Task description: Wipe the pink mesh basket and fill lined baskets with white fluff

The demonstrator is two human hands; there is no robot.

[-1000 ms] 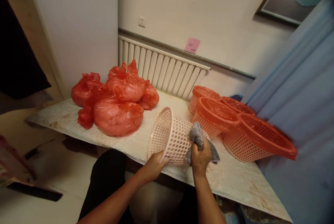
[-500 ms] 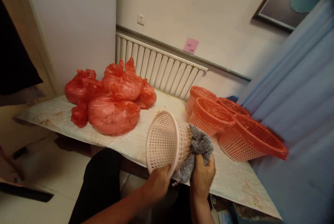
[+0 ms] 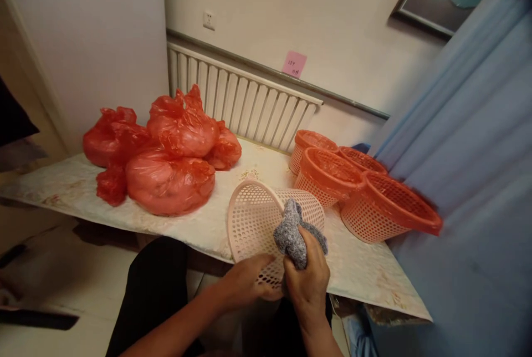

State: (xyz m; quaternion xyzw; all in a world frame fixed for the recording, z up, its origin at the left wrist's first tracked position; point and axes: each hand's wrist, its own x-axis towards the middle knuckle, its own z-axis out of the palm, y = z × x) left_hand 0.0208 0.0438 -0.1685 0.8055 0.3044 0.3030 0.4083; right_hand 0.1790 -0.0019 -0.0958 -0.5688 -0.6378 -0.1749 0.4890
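Observation:
A pale pink perforated basket (image 3: 253,218) lies tilted on its side at the table's front edge, its mouth facing left. My left hand (image 3: 249,280) grips the lower rim, thumb and fingers on either side of it. In my right hand (image 3: 310,276) is a bunched grey cloth (image 3: 291,233), held over the basket's near rim and side. Part of the cloth hangs behind my fingers against the outer wall.
Several knotted red plastic bags (image 3: 170,179) sit on the left of the cloth-covered table (image 3: 399,282). Several baskets lined with red bags (image 3: 374,215) stand at the right, beside a blue curtain (image 3: 469,152). A white radiator (image 3: 245,99) runs behind.
The grey cloth in my right hand has moved from the basket's outer side up to its rim. The basket has turned slightly, and the whole view has shifted a little.

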